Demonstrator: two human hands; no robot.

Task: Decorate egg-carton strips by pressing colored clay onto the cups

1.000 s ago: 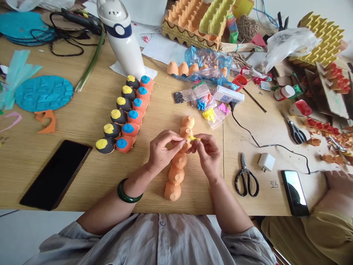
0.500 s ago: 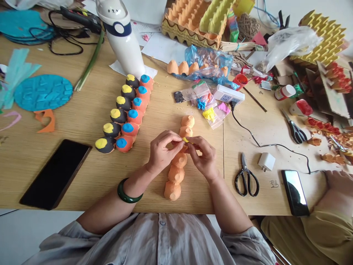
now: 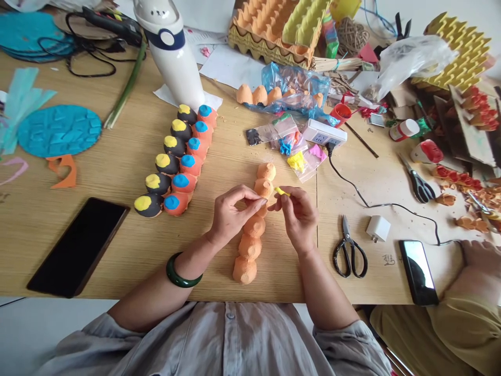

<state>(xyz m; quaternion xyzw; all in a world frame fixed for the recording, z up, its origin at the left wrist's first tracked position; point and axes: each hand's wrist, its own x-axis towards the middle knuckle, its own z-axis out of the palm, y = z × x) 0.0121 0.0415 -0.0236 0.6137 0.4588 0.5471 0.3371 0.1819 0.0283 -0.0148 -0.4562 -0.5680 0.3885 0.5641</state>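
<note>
on the table [image 3: 219, 274] before me, a single row of carton cups [image 3: 250, 245] runs away from me, between and partly behind my left hand [image 3: 235, 211] and my right hand [image 3: 298, 216]; the bit of clay [image 3: 282, 191] sits in my right fingertips. to the left stand two adjoining rows [image 3: 174, 146], a bottle [image 3: 176, 68] behind them. farther left, a tablet [image 3: 78, 248] lies near my edge, a disc [image 3: 58, 130] behind it. beyond my hands are clay packets [image 3: 298, 162], then a power strip [image 3: 324, 133] to their right, with stacked egg trays [image 3: 270, 39] well behind. on my right lie scissors [image 3: 346, 243], then a charger [image 3: 378, 228], then a phone [image 3: 418, 272] beside a co-worker's arm [image 3: 475, 282].
</note>
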